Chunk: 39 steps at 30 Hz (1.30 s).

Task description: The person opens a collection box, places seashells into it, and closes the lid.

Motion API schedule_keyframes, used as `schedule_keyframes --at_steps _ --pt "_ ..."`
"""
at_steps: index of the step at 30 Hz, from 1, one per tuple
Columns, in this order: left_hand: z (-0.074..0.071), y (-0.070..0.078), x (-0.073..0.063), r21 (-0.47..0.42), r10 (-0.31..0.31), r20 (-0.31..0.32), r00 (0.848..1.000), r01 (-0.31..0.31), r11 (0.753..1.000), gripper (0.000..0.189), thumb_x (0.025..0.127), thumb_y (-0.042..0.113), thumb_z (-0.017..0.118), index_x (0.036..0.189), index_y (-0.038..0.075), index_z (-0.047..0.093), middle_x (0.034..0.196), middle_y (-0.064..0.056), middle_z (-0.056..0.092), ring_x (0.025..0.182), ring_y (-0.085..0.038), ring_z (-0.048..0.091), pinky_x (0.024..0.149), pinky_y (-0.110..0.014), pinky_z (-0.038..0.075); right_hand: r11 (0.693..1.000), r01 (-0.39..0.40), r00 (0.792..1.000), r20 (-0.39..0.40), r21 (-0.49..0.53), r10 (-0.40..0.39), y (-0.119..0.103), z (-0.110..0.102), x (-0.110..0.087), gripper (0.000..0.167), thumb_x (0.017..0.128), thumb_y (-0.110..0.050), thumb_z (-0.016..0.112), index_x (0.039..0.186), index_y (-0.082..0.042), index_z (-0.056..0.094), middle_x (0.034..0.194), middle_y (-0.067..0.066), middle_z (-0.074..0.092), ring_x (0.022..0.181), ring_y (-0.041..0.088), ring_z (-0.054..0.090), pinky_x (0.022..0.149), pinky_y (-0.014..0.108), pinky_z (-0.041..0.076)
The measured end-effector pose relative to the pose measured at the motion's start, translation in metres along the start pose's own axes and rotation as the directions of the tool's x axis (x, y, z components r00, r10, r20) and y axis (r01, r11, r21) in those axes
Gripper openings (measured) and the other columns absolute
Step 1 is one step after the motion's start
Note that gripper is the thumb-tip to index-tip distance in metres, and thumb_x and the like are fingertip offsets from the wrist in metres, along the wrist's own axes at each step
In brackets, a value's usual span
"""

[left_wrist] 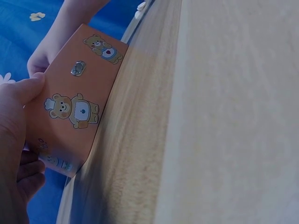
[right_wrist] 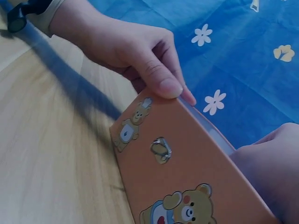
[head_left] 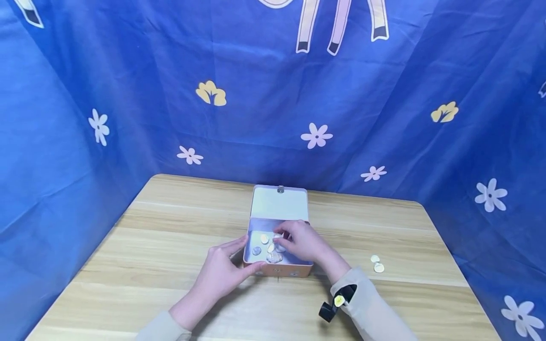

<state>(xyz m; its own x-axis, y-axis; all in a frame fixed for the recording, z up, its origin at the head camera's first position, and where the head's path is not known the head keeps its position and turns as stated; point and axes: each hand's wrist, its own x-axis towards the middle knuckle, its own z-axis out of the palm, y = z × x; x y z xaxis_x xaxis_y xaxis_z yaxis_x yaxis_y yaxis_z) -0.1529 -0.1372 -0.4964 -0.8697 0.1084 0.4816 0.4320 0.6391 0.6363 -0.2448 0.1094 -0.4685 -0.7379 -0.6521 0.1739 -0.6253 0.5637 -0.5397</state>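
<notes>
An orange tin box [head_left: 294, 271] with printed bears and a metal clasp stands on the table, its lid [head_left: 279, 203] raised at the back. My left hand [head_left: 223, 271] grips the box's front left corner, thumb at the front rim and fingers along the left side. Inside, my right hand [head_left: 304, 240] pinches a pale seashell [head_left: 279, 246] between thumb and fingers. Around it on the box's floor lie a ribbed shell [head_left: 274, 257], a grey round piece [head_left: 257, 250] and a whitish oval shell [head_left: 264, 238]. In the right wrist view, the box wall hides my right fingertips.
Two small whitish pieces [head_left: 378, 267] lie on the wooden table [head_left: 192, 213] to the right of the box. A blue curtain [head_left: 256, 118] with flower prints hangs behind the table and along both sides.
</notes>
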Motion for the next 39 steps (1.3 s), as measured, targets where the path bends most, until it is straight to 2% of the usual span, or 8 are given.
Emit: schedule_keyframes --at_steps 5,11,14,19,23,27,34,39 --pt "0.001 -0.001 0.000 0.007 0.004 0.005 1.000 -0.004 1.000 0.086 0.074 0.057 0.094 0.129 -0.005 0.071 0.127 -0.016 0.071 0.118 -0.038 0.069 0.101 -0.049 0.055 0.999 0.013 1.000 -0.011 -0.049 -0.014 0.000 0.001 -0.002 0.023 0.102 -0.020 0.074 0.119 -0.004 0.076 0.108 0.005 0.077 0.091 0.009 0.070 0.082 0.029 0.061" --pt "0.000 -0.001 0.000 0.006 -0.033 0.025 0.999 0.033 0.999 0.089 0.074 0.062 0.091 0.131 -0.003 0.071 0.129 -0.014 0.070 0.121 -0.036 0.067 0.105 -0.046 0.053 0.989 0.087 0.993 -0.084 0.120 -0.077 0.003 -0.002 -0.004 0.023 0.100 -0.012 0.075 0.119 0.001 0.074 0.109 0.010 0.077 0.093 0.013 0.071 0.083 0.031 0.062" --pt "0.000 -0.001 -0.001 0.003 -0.045 0.032 0.998 0.045 0.999 0.090 0.074 0.065 0.090 0.132 -0.002 0.071 0.130 -0.014 0.069 0.122 -0.037 0.067 0.106 -0.046 0.052 0.964 0.166 0.976 -0.175 0.207 -0.130 0.005 -0.006 -0.010 0.021 0.098 -0.005 0.076 0.117 0.002 0.075 0.107 0.013 0.076 0.093 0.016 0.071 0.084 0.037 0.063" --pt "0.001 -0.002 -0.002 0.002 -0.042 0.030 0.999 0.042 0.999 0.092 0.073 0.067 0.089 0.132 -0.002 0.071 0.130 -0.015 0.069 0.121 -0.038 0.067 0.106 -0.048 0.052 0.948 0.233 0.936 -0.315 0.215 -0.158 0.008 -0.024 -0.027 0.018 0.096 -0.004 0.078 0.114 -0.006 0.077 0.106 0.004 0.077 0.093 0.016 0.071 0.081 0.043 0.064" --pt "0.002 -0.003 -0.001 0.005 -0.033 0.023 0.999 0.033 0.999 0.091 0.073 0.067 0.089 0.131 -0.002 0.072 0.130 -0.014 0.070 0.121 -0.038 0.067 0.105 -0.048 0.053 0.962 0.189 0.928 -0.357 0.198 -0.109 0.015 -0.044 -0.045 0.018 0.095 -0.005 0.080 0.112 -0.010 0.078 0.108 -0.003 0.076 0.095 0.016 0.071 0.082 0.044 0.064" --pt "0.002 -0.003 0.000 -0.002 -0.028 0.018 0.999 0.028 1.000 0.091 0.073 0.066 0.090 0.130 -0.002 0.072 0.130 -0.014 0.070 0.121 -0.038 0.067 0.105 -0.048 0.052 0.975 0.143 0.922 -0.380 0.173 -0.068 0.029 -0.057 -0.064 0.018 0.094 -0.003 0.080 0.111 -0.007 0.077 0.106 -0.001 0.077 0.095 0.020 0.073 0.082 0.048 0.064" --pt "0.002 -0.002 0.000 -0.015 -0.041 0.012 0.999 0.041 0.999 0.092 0.072 0.066 0.090 0.130 -0.002 0.072 0.130 -0.012 0.070 0.122 -0.037 0.067 0.105 -0.048 0.053 0.992 0.022 0.932 -0.362 0.124 0.025 0.056 -0.076 -0.103 0.022 0.093 -0.003 0.082 0.113 -0.010 0.077 0.107 -0.004 0.075 0.097 0.029 0.072 0.083 0.047 0.063" --pt "0.003 -0.002 0.000 -0.021 -0.038 0.015 0.999 0.038 0.999 0.091 0.073 0.066 0.090 0.131 -0.002 0.072 0.130 -0.012 0.070 0.122 -0.037 0.067 0.105 -0.048 0.053 0.995 -0.074 0.931 -0.352 0.063 0.092 0.077 -0.082 -0.132 0.026 0.091 -0.004 0.083 0.115 -0.009 0.076 0.109 -0.001 0.075 0.098 0.028 0.071 0.083 0.045 0.063"
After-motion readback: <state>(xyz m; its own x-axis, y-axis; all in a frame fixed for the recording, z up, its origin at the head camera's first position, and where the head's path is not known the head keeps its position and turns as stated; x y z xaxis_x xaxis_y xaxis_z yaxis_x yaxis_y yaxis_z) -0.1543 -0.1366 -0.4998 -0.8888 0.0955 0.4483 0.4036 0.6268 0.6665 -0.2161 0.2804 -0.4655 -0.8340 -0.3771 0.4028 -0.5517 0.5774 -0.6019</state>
